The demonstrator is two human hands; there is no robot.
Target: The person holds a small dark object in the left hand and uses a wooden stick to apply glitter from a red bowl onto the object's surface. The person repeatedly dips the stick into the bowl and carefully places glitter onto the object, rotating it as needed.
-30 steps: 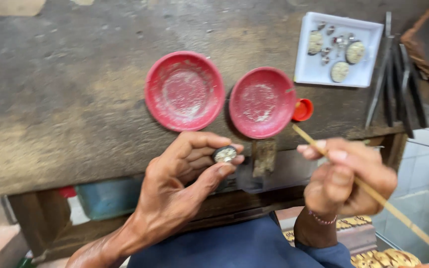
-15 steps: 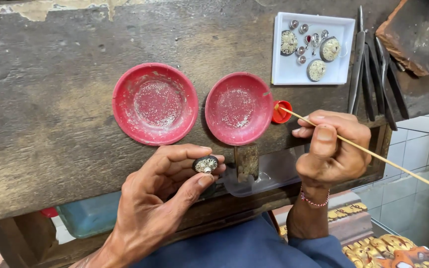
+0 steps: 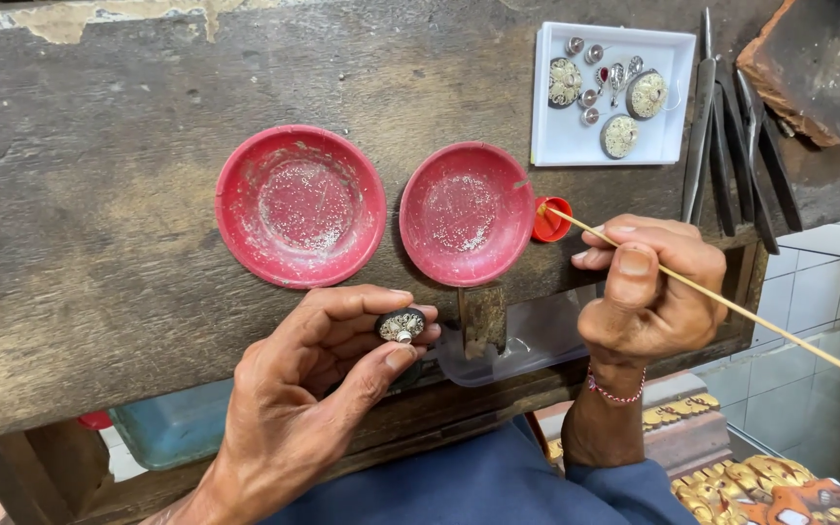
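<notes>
My left hand (image 3: 323, 389) pinches a small oval ornament (image 3: 402, 326) with a pale filigree face, just below the worn wooden bench edge. My right hand (image 3: 648, 287) grips a thin wooden stick (image 3: 731, 303) whose tip dips into a small red cap (image 3: 548, 222) beside the right red dish (image 3: 467, 214). A second red dish (image 3: 300, 205) sits to its left; both hold a dusting of pale grains.
A white square tray (image 3: 556, 146) at the back right holds several small ornaments and round beads. Dark metal tweezers and pliers (image 3: 731, 126) lie beside it, next to a brick-like block (image 3: 809, 58). A wooden peg (image 3: 483, 319) juts from the bench edge between my hands.
My right hand has risen from below the bench edge and brought the stick's tip to the red cap. The left hand keeps holding the ornament in about the same spot.
</notes>
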